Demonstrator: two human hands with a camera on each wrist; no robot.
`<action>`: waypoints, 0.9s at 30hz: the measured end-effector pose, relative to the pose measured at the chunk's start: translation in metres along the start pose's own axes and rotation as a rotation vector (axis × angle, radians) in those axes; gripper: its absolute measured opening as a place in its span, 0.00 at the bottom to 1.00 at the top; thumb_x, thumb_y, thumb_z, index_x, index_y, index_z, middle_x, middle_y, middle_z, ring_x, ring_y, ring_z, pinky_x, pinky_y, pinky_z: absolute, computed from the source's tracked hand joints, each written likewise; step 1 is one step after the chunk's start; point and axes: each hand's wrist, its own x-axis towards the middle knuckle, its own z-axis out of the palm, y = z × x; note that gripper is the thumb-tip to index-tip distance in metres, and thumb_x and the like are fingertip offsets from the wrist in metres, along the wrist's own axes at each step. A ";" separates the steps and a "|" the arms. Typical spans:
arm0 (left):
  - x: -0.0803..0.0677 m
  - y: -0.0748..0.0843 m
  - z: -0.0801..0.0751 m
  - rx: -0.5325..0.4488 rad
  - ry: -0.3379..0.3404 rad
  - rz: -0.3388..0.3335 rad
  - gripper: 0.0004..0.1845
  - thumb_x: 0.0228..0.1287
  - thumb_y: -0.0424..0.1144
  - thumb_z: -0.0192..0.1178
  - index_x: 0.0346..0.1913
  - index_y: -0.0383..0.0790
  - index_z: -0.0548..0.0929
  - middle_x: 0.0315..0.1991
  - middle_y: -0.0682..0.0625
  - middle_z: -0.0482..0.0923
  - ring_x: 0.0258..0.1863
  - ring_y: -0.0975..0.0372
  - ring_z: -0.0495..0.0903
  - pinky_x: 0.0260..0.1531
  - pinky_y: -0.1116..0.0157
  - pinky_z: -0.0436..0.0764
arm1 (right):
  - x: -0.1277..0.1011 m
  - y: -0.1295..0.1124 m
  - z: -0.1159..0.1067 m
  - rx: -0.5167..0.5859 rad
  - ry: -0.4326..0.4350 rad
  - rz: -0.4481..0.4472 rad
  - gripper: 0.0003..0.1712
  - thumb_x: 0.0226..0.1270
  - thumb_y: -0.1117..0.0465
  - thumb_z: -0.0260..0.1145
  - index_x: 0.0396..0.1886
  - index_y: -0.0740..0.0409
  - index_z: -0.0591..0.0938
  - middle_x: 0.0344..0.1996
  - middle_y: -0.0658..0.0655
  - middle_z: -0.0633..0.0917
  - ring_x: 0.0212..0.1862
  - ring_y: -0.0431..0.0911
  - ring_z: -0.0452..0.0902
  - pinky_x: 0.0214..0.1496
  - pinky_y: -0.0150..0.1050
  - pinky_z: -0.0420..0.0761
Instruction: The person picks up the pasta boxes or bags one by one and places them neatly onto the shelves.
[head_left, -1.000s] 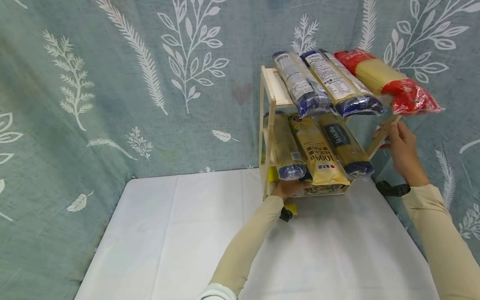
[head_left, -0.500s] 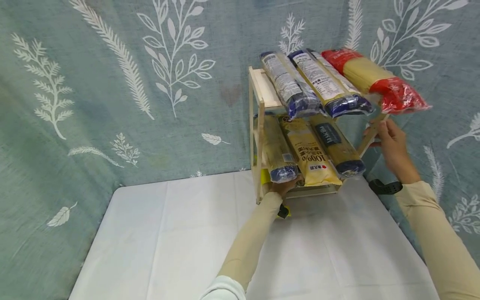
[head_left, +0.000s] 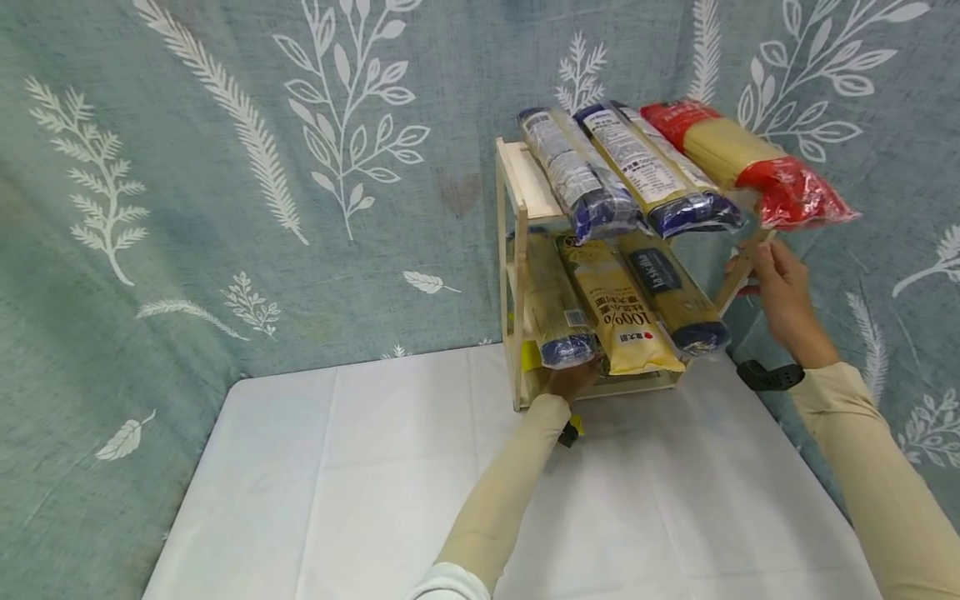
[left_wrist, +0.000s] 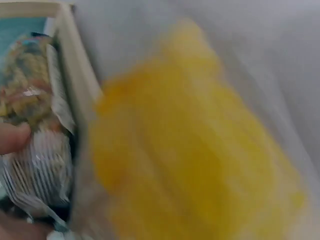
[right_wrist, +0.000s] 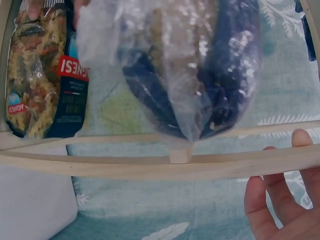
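My left hand [head_left: 573, 382] reaches into the bottom level of a wooden rack [head_left: 519, 292], partly hidden under the packets above. There it grips a clear bag of pasta twists [right_wrist: 42, 85] labelled AGNESI; the left wrist view shows the thumb [left_wrist: 14, 138] on the bag and fingers at its lower end. At the rack's right side, my right hand [head_left: 783, 292] holds the slanting wooden side rail [head_left: 738, 271], its fingers curled around the wood [right_wrist: 125, 167]. A blurred yellow thing [left_wrist: 200, 150] fills much of the left wrist view.
Spaghetti packs with blue ends [head_left: 577, 175] and a red-ended pack [head_left: 750, 158] lie on the top level, jutting forward. Below them are a yellow packet [head_left: 618, 308], a la sicilia pack [head_left: 671, 292] and another blue-ended pack [head_left: 555, 300]. A patterned curtain [head_left: 360, 250] hangs behind the white table [head_left: 390, 475].
The head view has turned slightly, so the rack appears farther left. My left hand has moved deeper under the middle packets. The right hand keeps its hold on the rail.
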 end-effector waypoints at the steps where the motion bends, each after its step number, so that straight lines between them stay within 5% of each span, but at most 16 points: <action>1: -0.001 -0.003 0.000 0.007 -0.026 0.024 0.18 0.70 0.38 0.51 0.60 0.36 0.71 0.51 0.46 0.74 0.38 0.64 0.73 0.37 0.69 0.75 | -0.001 0.000 -0.001 0.000 -0.003 0.003 0.15 0.75 0.55 0.49 0.48 0.57 0.78 0.33 0.50 0.84 0.35 0.39 0.81 0.30 0.28 0.79; 5: -0.009 -0.006 -0.003 -0.055 -0.047 0.041 0.13 0.69 0.37 0.51 0.51 0.33 0.74 0.37 0.46 0.77 0.27 0.64 0.74 0.28 0.70 0.74 | -0.002 -0.001 -0.003 0.011 -0.007 0.003 0.17 0.75 0.55 0.49 0.50 0.62 0.76 0.33 0.50 0.84 0.35 0.40 0.81 0.30 0.28 0.79; 10: -0.019 -0.006 0.000 0.192 0.221 0.061 0.24 0.66 0.46 0.60 0.59 0.36 0.73 0.50 0.46 0.78 0.46 0.58 0.78 0.46 0.63 0.77 | -0.001 0.000 -0.002 -0.006 0.001 0.019 0.18 0.75 0.53 0.50 0.50 0.61 0.76 0.32 0.50 0.84 0.35 0.39 0.81 0.30 0.28 0.79; 12: -0.022 -0.006 0.001 0.246 0.280 0.041 0.26 0.64 0.47 0.62 0.61 0.37 0.73 0.53 0.47 0.77 0.50 0.58 0.77 0.48 0.62 0.77 | -0.001 0.000 -0.002 -0.035 0.002 0.025 0.18 0.75 0.52 0.50 0.50 0.61 0.76 0.33 0.50 0.84 0.35 0.39 0.81 0.30 0.28 0.79; 15: -0.024 -0.005 -0.003 0.130 0.224 0.012 0.27 0.66 0.46 0.60 0.64 0.39 0.70 0.55 0.48 0.76 0.49 0.59 0.77 0.48 0.63 0.76 | -0.003 -0.001 0.000 -0.049 0.003 0.024 0.18 0.75 0.52 0.49 0.50 0.60 0.76 0.33 0.50 0.83 0.36 0.40 0.80 0.30 0.28 0.79; 20: -0.027 -0.002 -0.015 -0.129 0.026 -0.041 0.25 0.70 0.43 0.54 0.67 0.45 0.66 0.59 0.51 0.73 0.50 0.63 0.74 0.48 0.64 0.75 | -0.005 -0.005 -0.003 -0.052 0.009 0.047 0.17 0.75 0.51 0.49 0.50 0.56 0.77 0.34 0.49 0.83 0.37 0.38 0.80 0.31 0.27 0.78; 23: -0.032 -0.002 -0.023 -0.096 -0.036 -0.027 0.22 0.70 0.41 0.53 0.66 0.46 0.68 0.56 0.50 0.74 0.39 0.65 0.74 0.38 0.68 0.75 | -0.004 -0.010 -0.004 -0.045 -0.007 0.069 0.17 0.74 0.51 0.50 0.50 0.56 0.77 0.34 0.47 0.84 0.37 0.37 0.80 0.31 0.27 0.78; 27: -0.044 0.002 -0.038 0.068 -0.050 0.055 0.21 0.69 0.36 0.53 0.64 0.44 0.70 0.49 0.47 0.76 0.22 0.64 0.67 0.23 0.69 0.69 | -0.005 -0.019 -0.004 -0.056 -0.076 0.132 0.18 0.74 0.50 0.49 0.54 0.54 0.75 0.36 0.44 0.83 0.39 0.36 0.80 0.32 0.28 0.80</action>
